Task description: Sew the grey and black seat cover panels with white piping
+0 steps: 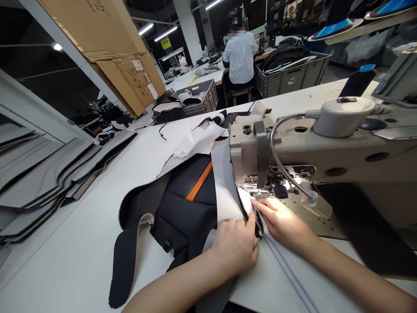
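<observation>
A black car seat cover (185,187) with an orange stripe (199,181) and a pale mesh underside (226,187) lies left of a sewing machine (325,143). Along its right edge, my left hand (236,243) is closed on the cover, thumb and fingers gripping the fabric. Closer to the lit needle area, my right hand (280,219) pinches the same edge with its index finger stretched towards the presser foot. The needle itself is too small to make out. A curved black flap (124,261) of the cover hangs out to the left.
Stacked grey panels (48,169) lie at the left. White paper (198,141) rests behind the cover. Grey crates (293,74) stand beyond the table, near a seated person (240,56). A black thread cone (358,80) stands behind the machine; a tall cardboard box (127,82) rises at back left.
</observation>
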Tool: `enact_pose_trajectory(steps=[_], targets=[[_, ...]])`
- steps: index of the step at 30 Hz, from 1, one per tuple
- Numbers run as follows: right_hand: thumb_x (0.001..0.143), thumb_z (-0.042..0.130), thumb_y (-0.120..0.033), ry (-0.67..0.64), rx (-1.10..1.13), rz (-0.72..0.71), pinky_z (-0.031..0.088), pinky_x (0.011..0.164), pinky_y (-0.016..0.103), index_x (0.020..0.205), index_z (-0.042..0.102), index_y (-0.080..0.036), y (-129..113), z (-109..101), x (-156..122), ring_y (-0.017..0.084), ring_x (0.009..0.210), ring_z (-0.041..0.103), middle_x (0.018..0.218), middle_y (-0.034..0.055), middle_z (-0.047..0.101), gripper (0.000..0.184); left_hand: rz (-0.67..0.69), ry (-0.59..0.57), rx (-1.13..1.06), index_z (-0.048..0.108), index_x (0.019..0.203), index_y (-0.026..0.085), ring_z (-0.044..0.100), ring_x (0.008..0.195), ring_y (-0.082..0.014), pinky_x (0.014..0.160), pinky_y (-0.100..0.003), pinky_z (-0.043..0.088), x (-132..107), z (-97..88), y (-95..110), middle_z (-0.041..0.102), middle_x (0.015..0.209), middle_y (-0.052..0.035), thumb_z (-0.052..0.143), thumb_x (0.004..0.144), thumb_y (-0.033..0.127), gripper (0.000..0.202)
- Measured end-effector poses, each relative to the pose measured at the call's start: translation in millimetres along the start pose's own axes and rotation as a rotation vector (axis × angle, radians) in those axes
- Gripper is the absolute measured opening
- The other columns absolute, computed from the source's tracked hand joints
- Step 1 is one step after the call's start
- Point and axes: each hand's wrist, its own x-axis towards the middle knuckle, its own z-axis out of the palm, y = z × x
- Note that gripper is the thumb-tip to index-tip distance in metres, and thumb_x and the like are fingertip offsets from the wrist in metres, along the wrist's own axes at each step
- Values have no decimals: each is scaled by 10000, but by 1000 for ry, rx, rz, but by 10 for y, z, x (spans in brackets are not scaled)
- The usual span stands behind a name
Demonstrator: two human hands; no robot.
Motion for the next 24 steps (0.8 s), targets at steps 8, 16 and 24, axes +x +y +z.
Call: enact_pose_trajectory(steps=[8,16,24], targets=[[891,405,-368,-141,-43,284,336,468,275,613,476,-227,-119,-88,-22,172,576,563,593,5,575,320,-19,57,68,367,1381,101,573,835,-265,634,-362,491,-17,160,101,598,976,-144,516,820,283,607],[939,356,-337,-145,244,292,435,556,259,679,521,-229,-93,-157,-39,148,615,565,659,-4,594,327,-39,77,-54,348,1390,140,581,872,-279,690,-382,501,-12,121,-32,609,953,-113,501,808,391,652],[932,351,-209,-25,99,118,516,688,312,1092,613,-175,-94,27,-120,194,788,571,876,86,613,309,-19,65,-23,355,1390,90,583,848,-286,659,-396,514,9,115,28,614,951,-134,522,809,371,667]])
